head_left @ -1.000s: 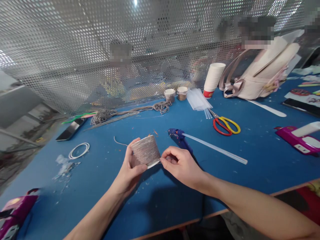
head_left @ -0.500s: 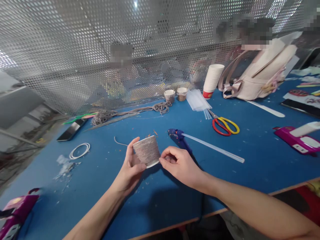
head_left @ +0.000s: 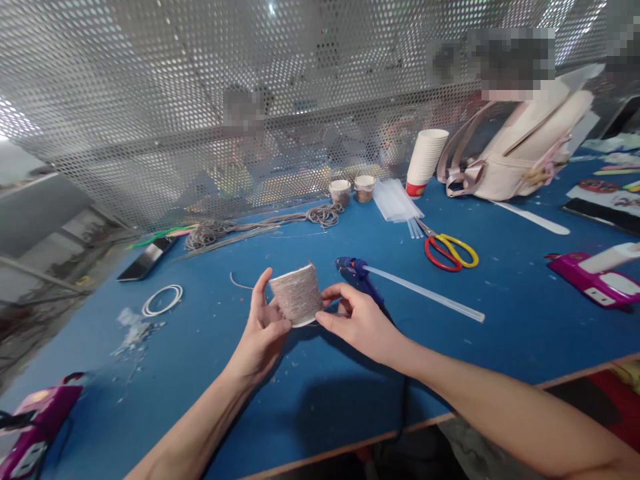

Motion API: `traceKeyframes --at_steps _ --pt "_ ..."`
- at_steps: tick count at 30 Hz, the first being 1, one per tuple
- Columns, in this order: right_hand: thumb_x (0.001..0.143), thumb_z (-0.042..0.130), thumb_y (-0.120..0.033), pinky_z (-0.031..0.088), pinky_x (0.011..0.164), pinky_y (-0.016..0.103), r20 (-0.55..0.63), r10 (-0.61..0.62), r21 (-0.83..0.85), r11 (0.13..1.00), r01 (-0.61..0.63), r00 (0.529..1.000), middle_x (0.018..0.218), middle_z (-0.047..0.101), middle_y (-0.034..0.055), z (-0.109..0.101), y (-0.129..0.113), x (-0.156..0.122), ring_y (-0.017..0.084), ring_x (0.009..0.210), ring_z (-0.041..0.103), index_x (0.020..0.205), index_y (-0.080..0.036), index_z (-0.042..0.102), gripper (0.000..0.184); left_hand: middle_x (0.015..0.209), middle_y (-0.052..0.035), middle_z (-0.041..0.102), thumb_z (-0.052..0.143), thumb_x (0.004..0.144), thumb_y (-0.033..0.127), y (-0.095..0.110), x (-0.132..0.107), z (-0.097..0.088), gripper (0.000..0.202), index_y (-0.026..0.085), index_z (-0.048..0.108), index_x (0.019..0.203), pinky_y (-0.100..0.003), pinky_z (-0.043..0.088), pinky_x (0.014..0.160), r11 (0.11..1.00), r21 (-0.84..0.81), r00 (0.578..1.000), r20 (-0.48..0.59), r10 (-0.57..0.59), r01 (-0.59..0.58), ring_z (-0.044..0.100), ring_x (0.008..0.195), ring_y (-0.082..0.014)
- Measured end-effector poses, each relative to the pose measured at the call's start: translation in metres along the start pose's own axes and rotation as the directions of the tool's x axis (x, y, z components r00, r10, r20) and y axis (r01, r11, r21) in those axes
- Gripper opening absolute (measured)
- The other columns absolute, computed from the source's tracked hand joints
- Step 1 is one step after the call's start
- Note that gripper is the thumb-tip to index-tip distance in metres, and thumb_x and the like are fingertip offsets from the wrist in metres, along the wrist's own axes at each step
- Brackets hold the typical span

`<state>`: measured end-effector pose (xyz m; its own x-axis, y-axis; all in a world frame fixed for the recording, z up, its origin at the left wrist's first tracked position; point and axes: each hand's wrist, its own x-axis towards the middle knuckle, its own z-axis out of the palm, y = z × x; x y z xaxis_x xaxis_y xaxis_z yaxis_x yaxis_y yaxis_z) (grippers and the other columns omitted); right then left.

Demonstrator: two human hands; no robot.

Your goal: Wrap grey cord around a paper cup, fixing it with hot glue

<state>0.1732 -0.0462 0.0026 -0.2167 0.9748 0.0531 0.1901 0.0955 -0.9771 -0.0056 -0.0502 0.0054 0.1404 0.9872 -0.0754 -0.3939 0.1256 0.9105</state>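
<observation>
A paper cup wrapped in grey-brown cord (head_left: 298, 295) is held above the blue table (head_left: 310, 393) between both my hands. My left hand (head_left: 263, 330) grips its left side with thumb and fingers. My right hand (head_left: 353, 319) pinches its lower right edge near the base. A blue glue gun (head_left: 359, 275) with a clear glue stick (head_left: 425, 293) lies on the table just behind my right hand.
Red-and-yellow scissors (head_left: 450, 250), a stack of paper cups (head_left: 426, 160), two small wrapped cups (head_left: 353, 189), loose cord (head_left: 240, 227), a phone (head_left: 145, 260), a white ring (head_left: 163, 300), a pink backpack (head_left: 525, 147) and magenta glue guns (head_left: 595, 273) surround me. A perforated metal screen (head_left: 200, 100) backs the table.
The cup has turned a little in my hands and sits slightly higher. My right hand's fingers moved closer onto its right side.
</observation>
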Motion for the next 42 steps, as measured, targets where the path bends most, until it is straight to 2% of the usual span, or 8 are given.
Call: traceKeyframes --at_steps 4,10,19,23,26,33,38,42 --pt "0.077 0.065 -0.026 0.044 0.061 0.026 -0.093 -0.111 -0.184 0.979 0.093 0.989 0.084 0.065 0.002 0.001 0.007 0.002 0.015 0.072 0.058 0.094 -0.019 0.06 0.02 0.111 -0.0025 0.067 0.074 0.067 0.014 -0.005 0.003 -0.001 0.078 0.039 0.042 0.134 -0.045 0.044 0.1 0.998 0.065 0.999 -0.051 -0.003 0.007 0.062 0.108 -0.0245" --pt "0.077 0.067 -0.026 0.044 0.063 0.026 -0.069 -0.237 -0.394 0.899 0.192 0.969 0.089 0.067 0.0022 0.004 0.008 -0.003 0.014 0.069 0.061 0.09 -0.02 0.059 0.016 0.117 -0.0032 0.063 0.08 0.062 0.02 -0.012 0.003 -0.004 0.073 0.033 0.048 0.125 -0.039 0.044 0.1 0.991 0.133 0.997 -0.067 0.022 -0.013 0.058 0.113 -0.0237" --pt "0.084 0.057 -0.023 0.047 0.067 0.026 -0.013 -0.252 -0.314 0.92 0.236 0.968 0.084 0.068 0.0014 -0.001 0.006 -0.003 0.014 0.072 0.062 0.089 -0.02 0.063 0.008 0.113 -0.0017 0.063 0.083 0.059 0.019 -0.008 0.003 -0.001 0.073 0.031 0.047 0.121 -0.039 0.045 0.099 0.992 0.122 0.996 -0.087 0.01 0.001 0.061 0.103 -0.02" --pt "0.081 0.058 -0.019 0.048 0.073 0.028 0.0 -0.407 -0.393 0.84 0.375 0.913 0.083 0.067 0.0039 -0.001 0.008 -0.004 0.016 0.077 0.063 0.083 -0.02 0.063 0.006 0.11 -0.0006 0.063 0.082 0.057 0.017 -0.006 0.003 0.001 0.073 0.032 0.048 0.12 -0.04 0.045 0.099 0.995 0.101 0.995 -0.101 0.009 0.001 0.06 0.103 -0.0204" --pt "0.085 0.056 -0.019 0.048 0.07 0.027 0.008 -0.481 -0.419 0.794 0.44 0.876 0.076 0.065 0.0038 0.0 0.009 -0.005 0.015 0.072 0.062 0.077 -0.02 0.064 0.011 0.107 0.0004 0.064 0.082 0.057 0.015 -0.005 0.003 0.001 0.072 0.033 0.049 0.118 -0.039 0.045 0.098 0.996 0.094 0.994 -0.113 0.008 0.003 0.06 0.101 -0.0198" --pt "0.086 0.056 -0.017 0.047 0.07 0.027 -0.033 -0.474 -0.415 0.807 0.42 0.88 0.074 0.065 0.0024 0.001 0.007 -0.005 0.015 0.071 0.062 0.073 -0.02 0.062 0.014 0.11 -0.0012 0.064 0.081 0.056 0.016 -0.006 0.004 -0.001 0.072 0.031 0.05 0.119 -0.041 0.044 0.099 0.996 0.078 0.996 -0.089 -0.023 0.03 0.06 0.103 -0.0218" --pt "0.083 0.059 -0.016 0.047 0.07 0.026 -0.05 -0.414 -0.399 0.843 0.362 0.909 0.074 0.064 0.0007 0.002 0.008 -0.005 0.014 0.07 0.062 0.071 -0.02 0.061 0.013 0.112 -0.0015 0.065 0.079 0.057 0.015 -0.005 0.003 0.001 0.073 0.031 0.049 0.121 -0.04 0.043 0.1 0.998 0.051 0.996 -0.076 -0.044 0.048 0.06 0.103 -0.0206" --pt "0.082 0.061 -0.016 0.047 0.069 0.025 -0.044 -0.346 -0.366 0.878 0.308 0.937 0.075 0.064 -0.0006 0.003 0.008 -0.005 0.012 0.069 0.061 0.071 -0.02 0.061 0.012 0.113 -0.0005 0.065 0.077 0.059 0.015 -0.003 0.001 0.003 0.076 0.037 0.046 0.125 -0.043 0.042 0.101 0.998 0.021 0.996 -0.066 -0.06 0.061 0.061 0.102 -0.0213"
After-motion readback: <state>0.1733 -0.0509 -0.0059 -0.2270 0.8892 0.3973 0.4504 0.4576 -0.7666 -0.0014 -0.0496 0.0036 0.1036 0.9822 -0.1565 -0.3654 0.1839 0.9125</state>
